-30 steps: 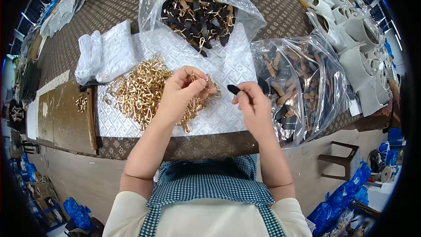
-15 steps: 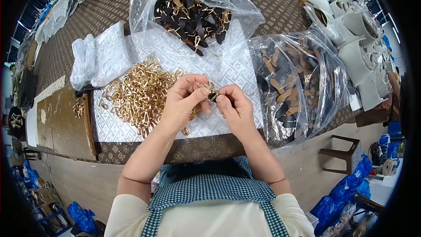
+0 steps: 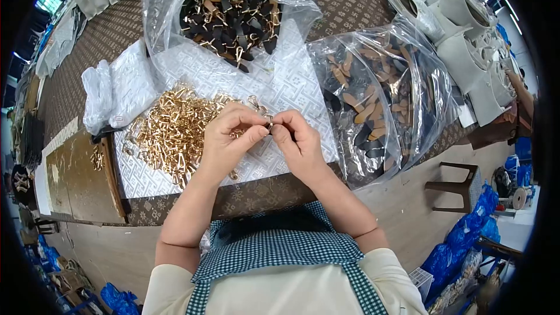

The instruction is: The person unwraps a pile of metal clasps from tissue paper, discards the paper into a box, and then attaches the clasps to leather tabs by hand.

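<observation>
My left hand (image 3: 233, 140) and my right hand (image 3: 298, 143) meet over the patterned white sheet (image 3: 291, 87). Both pinch a small dark strap piece with a gold clasp (image 3: 269, 123), mostly covered by the fingertips. Just left of my left hand lies a large heap of gold clasps (image 3: 175, 131). Beyond the hands, an open plastic bag (image 3: 297, 6) holds black and tan straps with gold clasps (image 3: 236, 26). To the right, a clear bag (image 3: 434, 76) contains loose black and tan strap pieces (image 3: 367, 105).
Wrapped white packets (image 3: 131, 81) lie at the left, behind a brown board (image 3: 81, 175) with a few clasps on it. Pale bags (image 3: 466, 58) line the table's right side. A brown stool (image 3: 458, 186) stands on the floor at the right.
The view has shifted, so the table's contents appear further left. My fingertips have closed nearer together around the small piece, which now shows less.
</observation>
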Available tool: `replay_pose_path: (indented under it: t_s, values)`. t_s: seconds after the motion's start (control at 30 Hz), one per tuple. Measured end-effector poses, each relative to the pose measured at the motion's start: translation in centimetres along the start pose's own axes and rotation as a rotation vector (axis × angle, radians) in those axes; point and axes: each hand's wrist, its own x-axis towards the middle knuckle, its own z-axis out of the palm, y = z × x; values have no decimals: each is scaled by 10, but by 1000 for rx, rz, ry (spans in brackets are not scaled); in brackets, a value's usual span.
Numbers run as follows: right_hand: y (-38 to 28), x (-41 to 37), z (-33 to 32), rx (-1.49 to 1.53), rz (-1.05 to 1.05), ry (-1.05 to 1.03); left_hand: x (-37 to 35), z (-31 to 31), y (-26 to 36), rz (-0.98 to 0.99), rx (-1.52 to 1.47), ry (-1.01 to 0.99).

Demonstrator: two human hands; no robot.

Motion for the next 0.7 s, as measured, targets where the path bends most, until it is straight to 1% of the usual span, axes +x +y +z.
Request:
replay_pose_path:
  t_s: [0.07, 0.1, 0.13, 0.23, 0.3, 0.33, 0.37, 0.47, 0.53, 0.63, 0.67, 0.7]
  values:
    - [0, 0, 0, -5, 7, -3, -2, -3, -6, 2, 82, -13]
    - [1, -1, 0, -13, 8, -6, -5, -1, -4, -109, 17, 18]
    - [0, -1, 1, -14, -12, -8, -6, -1, -3, -123, 6, 0]
    - [-3, -3, 4, 112, -45, 29, -6, -2, -2, -174, -45, -35]
    - [-16, -3, -3, 17, 11, -71, -6, -2, 0, -214, -75, -38]
    - [-20, -3, -5, -30, 37, -124, -6, -2, 0, -194, -76, -52]
    - [-8, -3, 1, -57, -91, -72, -6, -3, -2, -173, -77, -67]
    - [-7, -3, -1, -176, -135, -45, -5, -5, -5, -130, -69, -110]
    - [-8, -3, 1, -176, -140, -31, -4, -6, -5, -105, -83, -122]
    - [-8, -4, 4, -213, -172, 3, -5, -6, 0, -130, -112, -103]
    - [-9, -4, 4, -234, -184, 19, -4, -6, 2, -128, -61, -97]
    - [-11, -5, 3, -252, -204, 3, -4, -6, 4, -150, -89, -102]
